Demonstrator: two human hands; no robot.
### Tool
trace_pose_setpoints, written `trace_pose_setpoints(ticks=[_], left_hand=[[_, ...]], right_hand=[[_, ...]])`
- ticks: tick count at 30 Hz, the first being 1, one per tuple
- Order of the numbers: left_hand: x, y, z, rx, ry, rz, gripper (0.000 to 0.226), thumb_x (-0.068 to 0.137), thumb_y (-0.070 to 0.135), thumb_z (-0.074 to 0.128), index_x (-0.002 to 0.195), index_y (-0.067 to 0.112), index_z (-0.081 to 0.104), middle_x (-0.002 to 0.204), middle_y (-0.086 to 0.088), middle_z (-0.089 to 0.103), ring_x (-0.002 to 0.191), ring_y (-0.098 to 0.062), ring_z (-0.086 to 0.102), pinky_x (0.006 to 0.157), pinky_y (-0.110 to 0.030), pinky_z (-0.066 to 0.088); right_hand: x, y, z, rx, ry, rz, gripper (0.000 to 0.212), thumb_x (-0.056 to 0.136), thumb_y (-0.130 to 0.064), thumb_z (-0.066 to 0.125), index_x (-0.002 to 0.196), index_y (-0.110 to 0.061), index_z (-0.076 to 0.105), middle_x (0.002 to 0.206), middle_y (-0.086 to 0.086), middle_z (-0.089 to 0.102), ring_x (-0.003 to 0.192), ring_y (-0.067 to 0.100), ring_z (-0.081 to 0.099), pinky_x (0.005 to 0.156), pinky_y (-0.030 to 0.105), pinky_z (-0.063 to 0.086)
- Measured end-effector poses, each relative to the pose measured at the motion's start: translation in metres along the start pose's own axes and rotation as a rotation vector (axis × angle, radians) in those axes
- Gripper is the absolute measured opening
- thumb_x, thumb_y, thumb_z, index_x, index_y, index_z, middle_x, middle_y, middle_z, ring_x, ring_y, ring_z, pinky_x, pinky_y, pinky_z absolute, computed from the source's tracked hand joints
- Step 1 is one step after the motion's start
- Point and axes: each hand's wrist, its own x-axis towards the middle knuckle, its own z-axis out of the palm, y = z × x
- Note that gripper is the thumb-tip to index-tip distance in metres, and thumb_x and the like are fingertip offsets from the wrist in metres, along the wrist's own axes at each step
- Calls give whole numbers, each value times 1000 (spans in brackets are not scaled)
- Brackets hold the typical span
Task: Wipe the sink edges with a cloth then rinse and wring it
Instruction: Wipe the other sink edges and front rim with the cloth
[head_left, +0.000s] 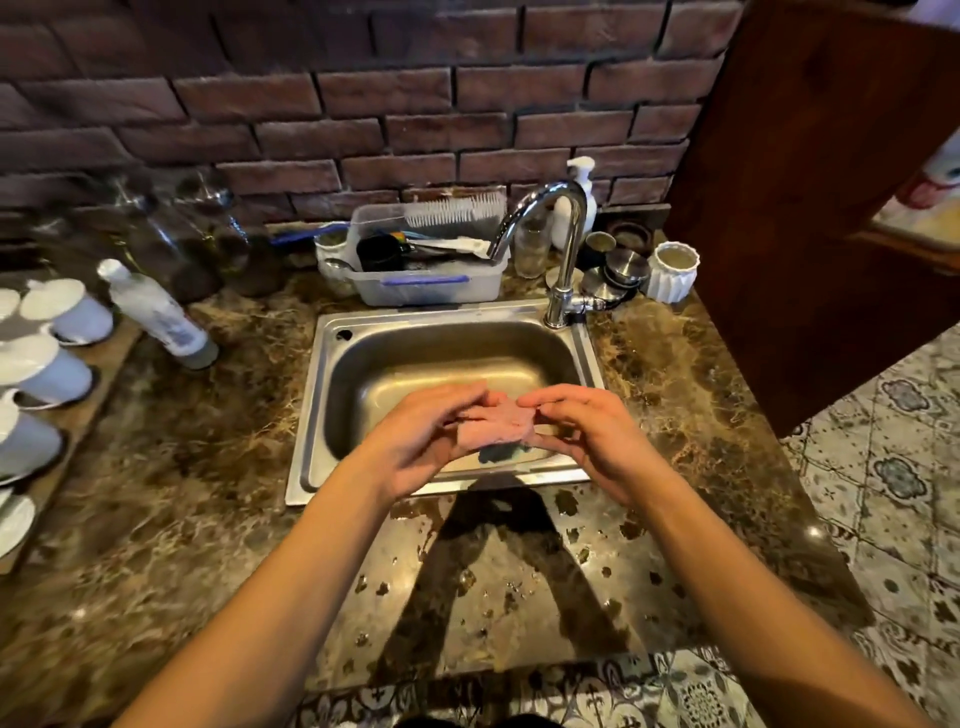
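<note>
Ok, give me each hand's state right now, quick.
Left hand: holds one end of the pink cloth above the sink.
Right hand: pinches the cloth's other end.

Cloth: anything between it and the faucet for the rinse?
Nothing visible. The left hand and right hand hold the cloth above the sink's front; the faucet arcs over its rear, open basin between.

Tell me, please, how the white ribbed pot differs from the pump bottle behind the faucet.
The ribbed pot is squat and open-topped; the pump bottle is taller and capped with a pump. The pot stands unobstructed right of the faucet; the bottle is partly hidden behind it. Both are white.
</note>
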Motion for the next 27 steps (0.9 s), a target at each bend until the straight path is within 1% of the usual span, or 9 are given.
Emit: trace_pose_setpoints(ticks=[2, 4, 6, 9, 13, 17, 20, 23, 27], left_hand=[[3, 1, -4, 154, 47, 66, 18, 84, 2, 70, 101, 5, 76, 108, -18, 74, 97, -24, 71, 83, -32, 59], [7, 2, -7, 221, 60, 113, 26, 81, -11, 68, 96, 8, 77, 103, -17, 74, 94, -26, 71, 84, -36, 58], [12, 3, -8, 258, 67, 151, 33, 77, -16, 69, 94, 10, 78, 105, -16, 73, 95, -28, 71, 83, -38, 58], [22, 3, -11, 390, 125, 226, 47, 70, -18, 71, 106, 11, 75, 112, -9, 71, 103, -22, 67, 78, -32, 59], [47, -8, -28, 575, 160, 239, 68, 68, -8, 80, 127, 21, 63, 124, 0, 60, 108, -13, 61, 77, -25, 57], [73, -34, -62, 799, 211, 179, 47, 80, 12, 79, 123, 22, 64, 120, -2, 66, 107, -19, 65, 88, -25, 49], [80, -62, -83, 1216, 145, 168, 43, 89, 21, 69, 131, 20, 61, 126, -1, 66, 114, -21, 62, 94, -28, 46], [86, -86, -90, 1523, 68, 165, 48, 94, 28, 59, 141, 23, 53, 140, -2, 59, 129, -24, 53, 104, -34, 43], [90, -118, -92, 1763, -65, 37, 54, 100, 29, 46, 151, 19, 35, 157, -8, 39, 144, -33, 34, 114, -45, 35]], right_hand=[[4, -3, 8, 31, 12, 21, 23, 100, -8, 53, 109, -8, 75, 100, 11, 76, 94, 19, 72, 75, 30, 62], [8, -2, 17, 39, -1, 51, 27, 97, -18, 60, 123, -10, 66, 94, 4, 77, 84, 11, 74, 72, 26, 59], [16, 2, 23, -1, -7, 75, 41, 87, -21, 72, 126, -11, 65, 108, 12, 76, 98, 23, 74, 86, 37, 60], [28, 16, 27, -38, 53, 70, 44, 83, -2, 75, 126, -5, 64, 112, 19, 75, 105, 35, 72, 93, 41, 58], [36, 29, 24, -202, 202, 59, 31, 85, 7, 72, 114, -2, 69, 98, 12, 78, 91, 21, 76, 75, 24, 60], [34, 45, -12, -696, 497, 19, 17, 94, -10, 66, 111, -6, 66, 93, -3, 71, 76, -6, 67, 67, 6, 46], [22, 64, -50, -958, 729, 32, 17, 96, -12, 58, 113, -8, 62, 97, 4, 71, 82, 13, 62, 72, 13, 42], [16, 91, -77, -1087, 777, 76, 30, 92, -4, 57, 120, -9, 64, 101, 11, 74, 92, 30, 70, 82, 25, 47], [21, 118, -76, -1064, 738, 123, 25, 90, -5, 55, 107, -16, 69, 98, 1, 74, 87, 18, 67, 77, 15, 38]])
